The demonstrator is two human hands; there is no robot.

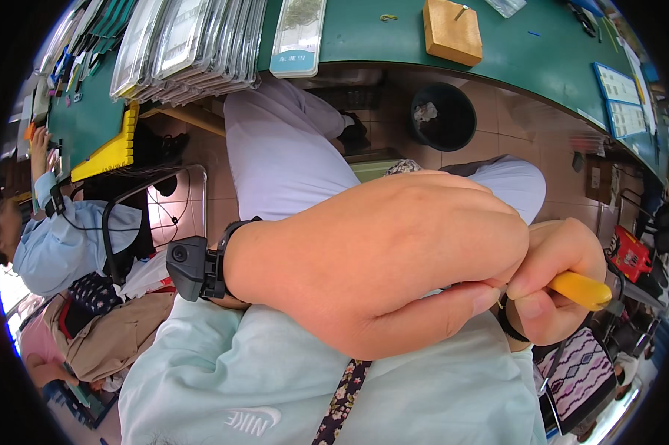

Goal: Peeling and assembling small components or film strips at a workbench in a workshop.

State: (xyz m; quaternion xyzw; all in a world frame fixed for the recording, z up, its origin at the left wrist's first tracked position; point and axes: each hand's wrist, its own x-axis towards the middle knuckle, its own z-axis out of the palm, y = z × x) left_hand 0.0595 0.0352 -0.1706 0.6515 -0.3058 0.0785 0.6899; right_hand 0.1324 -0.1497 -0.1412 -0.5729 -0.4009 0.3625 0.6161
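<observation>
Your right hand (560, 278) has its fingers curled tight round a yellow, rounded plastic tool handle (580, 289), whose long axis runs out rightward and slightly down from the fist. Your left hand (379, 259), closed with thumb pressed to fingertips, butts against the right from the left; what it pinches is hidden. Below hangs a patterned lanyard strap (345, 397).

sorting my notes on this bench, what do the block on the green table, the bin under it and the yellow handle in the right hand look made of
Block: likely wood, matte tan, plain unpainted faces. Bin: probably plastic, black, smooth round rim. Yellow handle in the right hand: seemingly plastic or rubber coating, smooth with slight sheen. Green table: perhaps a matte mat surface.
</observation>
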